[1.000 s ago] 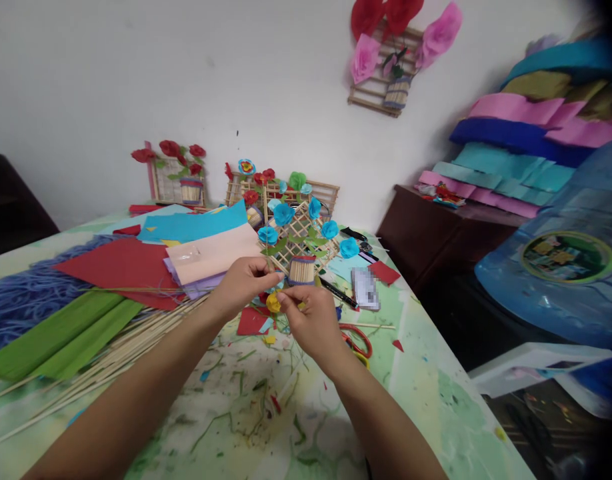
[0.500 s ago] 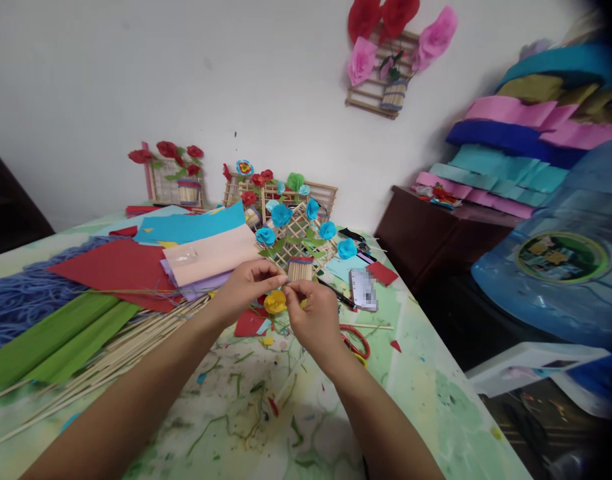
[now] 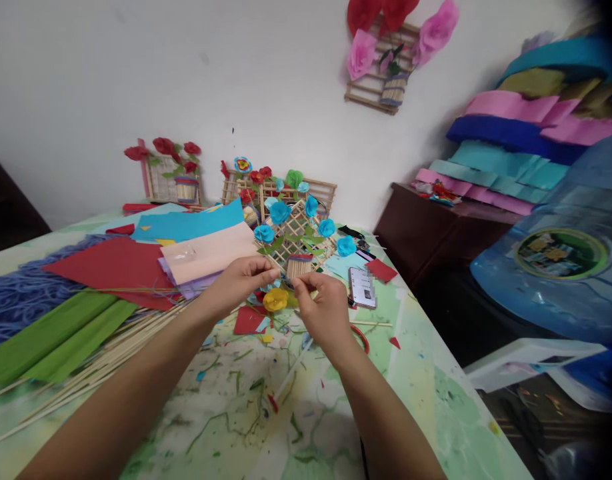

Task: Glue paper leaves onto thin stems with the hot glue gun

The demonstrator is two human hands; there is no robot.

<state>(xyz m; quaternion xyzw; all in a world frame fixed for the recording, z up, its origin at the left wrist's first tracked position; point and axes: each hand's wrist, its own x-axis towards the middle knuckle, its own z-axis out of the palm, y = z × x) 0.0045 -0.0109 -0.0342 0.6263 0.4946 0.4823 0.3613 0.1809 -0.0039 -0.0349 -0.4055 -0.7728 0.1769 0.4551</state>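
Note:
My left hand (image 3: 249, 277) and my right hand (image 3: 325, 303) are raised over the table, a small gap between their fingertips. Thumb and fingers are pinched together on both; whatever they hold is too small or thin to make out. Just below the gap lies a yellow paper flower (image 3: 275, 299). Behind the fingers stands a bamboo lattice (image 3: 299, 230) with blue paper flowers (image 3: 280, 213) and a small stick basket (image 3: 299, 267). Scissors with a red handle (image 3: 361, 338) are partly hidden by my right hand.
On the left lie blue yarn (image 3: 31, 293), green crepe paper (image 3: 56, 333), red paper (image 3: 116, 273) and thin sticks (image 3: 121, 353). A phone (image 3: 362, 288) lies to the right. Paper scraps litter the front. Beyond the table's right edge is a large water bottle (image 3: 561, 260).
My hands have drawn apart, widening the gap between the fingertips. My right hand has moved slightly right and now covers more of the scissors.

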